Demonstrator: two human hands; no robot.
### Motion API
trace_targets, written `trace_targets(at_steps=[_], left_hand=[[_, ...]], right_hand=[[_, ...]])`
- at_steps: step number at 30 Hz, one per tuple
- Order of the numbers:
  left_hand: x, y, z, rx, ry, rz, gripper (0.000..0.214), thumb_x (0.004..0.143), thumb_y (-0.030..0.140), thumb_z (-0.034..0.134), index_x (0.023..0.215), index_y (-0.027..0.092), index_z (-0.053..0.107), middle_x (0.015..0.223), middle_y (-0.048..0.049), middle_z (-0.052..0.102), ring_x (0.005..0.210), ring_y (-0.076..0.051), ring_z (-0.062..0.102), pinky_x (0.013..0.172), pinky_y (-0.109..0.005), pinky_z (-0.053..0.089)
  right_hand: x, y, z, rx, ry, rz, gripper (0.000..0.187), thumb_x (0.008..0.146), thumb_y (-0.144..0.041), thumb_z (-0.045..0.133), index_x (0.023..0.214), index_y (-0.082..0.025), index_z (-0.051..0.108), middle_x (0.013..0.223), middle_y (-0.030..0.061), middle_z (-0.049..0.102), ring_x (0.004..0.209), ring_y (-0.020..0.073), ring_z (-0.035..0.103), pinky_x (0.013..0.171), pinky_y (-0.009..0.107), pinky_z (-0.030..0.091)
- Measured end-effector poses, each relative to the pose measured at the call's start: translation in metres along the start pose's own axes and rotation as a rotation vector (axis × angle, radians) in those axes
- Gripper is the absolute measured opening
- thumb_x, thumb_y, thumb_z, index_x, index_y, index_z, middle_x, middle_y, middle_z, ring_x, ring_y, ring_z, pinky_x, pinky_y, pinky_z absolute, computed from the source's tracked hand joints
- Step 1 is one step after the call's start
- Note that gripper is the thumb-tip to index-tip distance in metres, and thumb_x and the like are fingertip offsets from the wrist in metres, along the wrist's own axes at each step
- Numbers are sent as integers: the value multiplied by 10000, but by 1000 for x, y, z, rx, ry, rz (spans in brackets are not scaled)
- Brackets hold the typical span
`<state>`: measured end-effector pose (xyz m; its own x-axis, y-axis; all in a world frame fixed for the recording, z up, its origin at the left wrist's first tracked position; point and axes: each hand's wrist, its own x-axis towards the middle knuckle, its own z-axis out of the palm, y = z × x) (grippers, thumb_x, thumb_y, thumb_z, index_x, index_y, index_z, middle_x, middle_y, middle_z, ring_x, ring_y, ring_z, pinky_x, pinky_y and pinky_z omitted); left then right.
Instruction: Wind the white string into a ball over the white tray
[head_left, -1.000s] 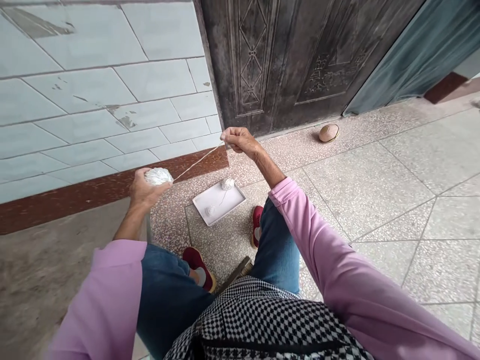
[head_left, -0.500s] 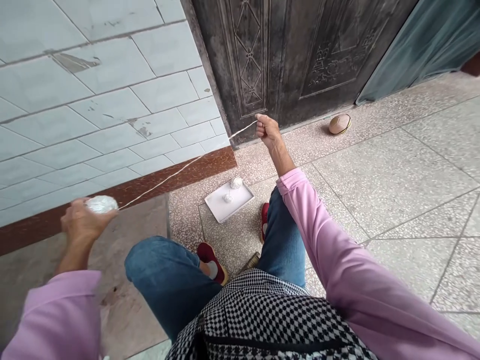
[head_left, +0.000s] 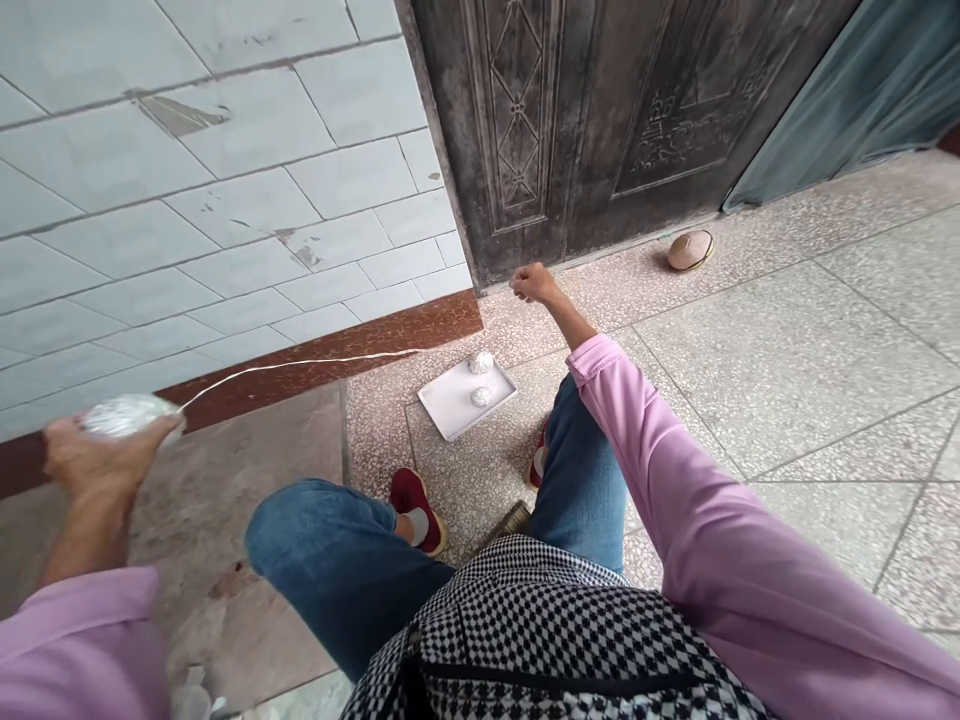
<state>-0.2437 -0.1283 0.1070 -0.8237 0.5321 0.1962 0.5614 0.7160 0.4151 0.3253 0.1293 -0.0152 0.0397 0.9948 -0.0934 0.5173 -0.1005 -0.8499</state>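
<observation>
One tiled wall edges speckled floor; left fingers grip a white ball, right fingers seemingly closed.

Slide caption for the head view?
Left hand holding a white ball with a slack strand; right hand extended; two smaller white balls on a tray.

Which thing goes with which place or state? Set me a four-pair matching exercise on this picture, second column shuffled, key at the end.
Things:
1. large white ball of wound cord
2. shallow white rectangular tray
3. rounded tan object with a dark edge
4. blue-green draped sheet

Places and states:
A. bearing two small white balls
B. in the picture's upper right corner
C. held in the left hand
D. on the floor near the dark embossed door

Pairs: 1-C, 2-A, 3-D, 4-B
</observation>
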Motion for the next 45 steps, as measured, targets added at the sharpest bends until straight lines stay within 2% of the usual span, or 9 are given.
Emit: trace_targets(at_steps=[3, 6, 9, 13, 17, 23, 29, 35, 45], left_hand=[[-22, 43, 36, -198, -28, -45, 772, 573, 159, 972, 1018, 334, 365, 1333, -43, 811, 1720, -518, 700, 1535, -716, 495], [-43, 82, 66, -320, -131, 41, 680, 668, 115, 995, 1078, 294, 483, 1342, -53, 779, 1613, -437, 732, 1511, -674, 525], [-57, 116, 93, -428, -227, 98, 646, 762, 95, 1017, 1276, 197, 639, 1426, -81, 772, 1464, -351, 740, 1471, -591, 566], [-74, 151, 124, -604, -369, 175, 762, 833, 63, 1021, 1521, 102, 695, 1432, -85, 771, 1306, -279, 715, 1400, -504, 600], [-91, 163, 152, -675, -471, 202, 775, 823, 105, 1055, 1520, 111, 714, 1359, -66, 778, 1253, -272, 710, 1333, -450, 615], [-100, 159, 190, -659, -545, 230, 743, 756, 136, 1085, 1423, 139, 759, 1360, -83, 805, 1298, -318, 720, 1332, -473, 584], [-107, 180, 191, -684, -630, 302, 711, 762, 205, 1077, 1383, 177, 732, 1412, -113, 813, 1370, -361, 762, 1284, -457, 598], [-114, 184, 186, -707, -624, 257, 676, 626, 211, 1031, 1213, 261, 700, 1300, -97, 818, 1414, -468, 795, 1329, -584, 631], [-109, 170, 189, -698, -650, 323, 718, 557, 339, 1054, 1189, 289, 717, 1288, -112, 829, 1435, -530, 798, 1376, -690, 642]], right_hand=[[-5, -4, 10, -176, -66, -63, 231, 975, 24, 776, 977, -131, 947, 1059, 134, 942, 1203, 306, 929, 1175, 341, 703], [-10, -11, 18, -284, -103, -110, 315, 1009, 30, 762, 1119, -136, 1007, 1329, 168, 981, 1438, 342, 909, 1337, 378, 649], [-14, -19, 29, -308, -127, -172, 317, 1040, 26, 754, 1163, -136, 998, 1350, 162, 974, 1396, 318, 903, 1324, 386, 648], [-20, -35, 48, -99, -220, -297, 204, 1037, 13, 773, 1039, -136, 913, 1041, 76, 894, 1062, 225, 838, 1092, 310, 655], [-28, -50, 70, 95, -337, -359, 144, 1103, -33, 775, 1085, -119, 889, 985, 30, 821, 977, 184, 752, 990, 272, 595], [-45, -59, 112, 113, -505, -410, 117, 1224, -124, 806, 1304, -118, 893, 1308, 106, 905, 1147, 212, 816, 1068, 313, 618], [-47, -61, 146, -22, -466, -353, 201, 1142, -51, 898, 1298, -142, 810, 1240, 77, 892, 1171, 249, 831, 1080, 338, 598], [-52, -65, 140, -51, -487, -393, 181, 1179, -73, 826, 1232, -196, 705, 977, -13, 786, 965, 214, 772, 920, 299, 533], [-67, -76, 133, -253, -469, -510, 201, 1212, -95, 831, 1086, -189, 705, 1085, 64, 828, 1026, 245, 745, 906, 310, 452]])
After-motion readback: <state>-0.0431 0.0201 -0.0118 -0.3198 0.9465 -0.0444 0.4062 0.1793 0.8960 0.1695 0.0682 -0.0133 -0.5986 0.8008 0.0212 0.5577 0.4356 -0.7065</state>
